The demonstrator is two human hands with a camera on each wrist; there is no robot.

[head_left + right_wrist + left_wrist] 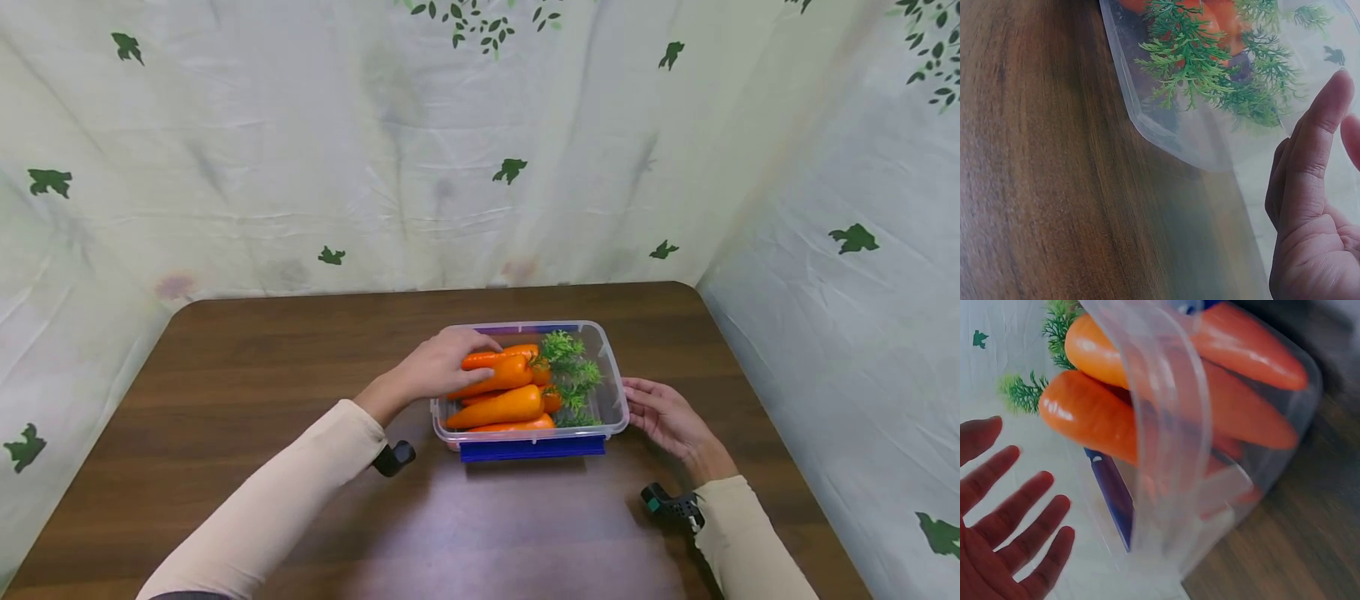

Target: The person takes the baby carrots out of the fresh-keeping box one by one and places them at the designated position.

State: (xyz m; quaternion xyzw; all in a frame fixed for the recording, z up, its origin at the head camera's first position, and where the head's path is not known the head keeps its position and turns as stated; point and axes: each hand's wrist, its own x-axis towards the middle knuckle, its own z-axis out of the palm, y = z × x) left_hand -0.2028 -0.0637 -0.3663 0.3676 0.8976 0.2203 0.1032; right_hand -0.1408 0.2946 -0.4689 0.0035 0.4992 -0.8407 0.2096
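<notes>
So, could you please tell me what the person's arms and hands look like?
Both the left hand and right hand are ungloved. The left sleeve and right sleeve are long, plain and cream. A small black rounded device shows at the left wrist; the black wrist device on the right has a green-teal patch.

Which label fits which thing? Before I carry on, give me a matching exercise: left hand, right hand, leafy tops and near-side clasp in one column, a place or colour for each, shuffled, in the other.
Things:
1. left hand
2. right hand
3. leafy tops
4. near-side clasp

Places and colours:
A. blue
B. outside the box, by its right end
C. green
D. over the carrots, toward their left ends

Right pairs: 1-D, 2-B, 3-C, 4-A
</notes>
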